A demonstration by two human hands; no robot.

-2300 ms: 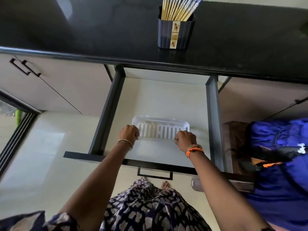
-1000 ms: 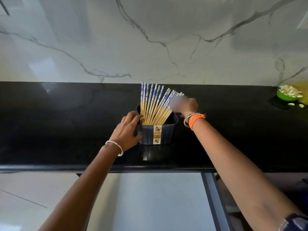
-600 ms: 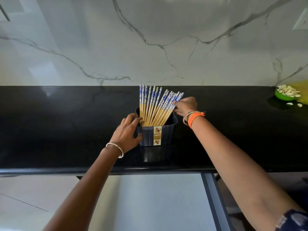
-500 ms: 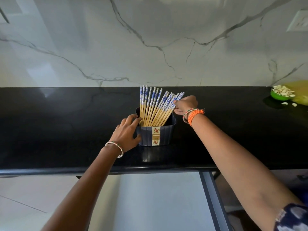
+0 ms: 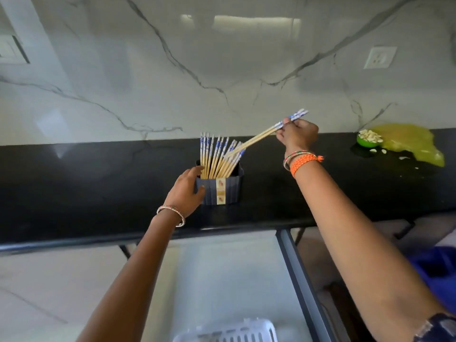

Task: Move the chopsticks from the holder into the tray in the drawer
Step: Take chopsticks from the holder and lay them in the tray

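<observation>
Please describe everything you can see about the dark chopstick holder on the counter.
The chopstick holder is a small dark blue, ribbed box that looks like plastic, with a pale vertical label strip on its front. It stands upright on the black counter, open at the top. The chopsticks standing in it fan out toward the right. The left hand grips its left side, thumb on the front. The right hand does not touch it.

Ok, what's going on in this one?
A person is emptying a chopstick holder on a black counter. The left hand steadies the holder; the right hand pinches a couple of chopsticks, tilted and nearly clear of the rest. The white tray waits in the open drawer below.
</observation>
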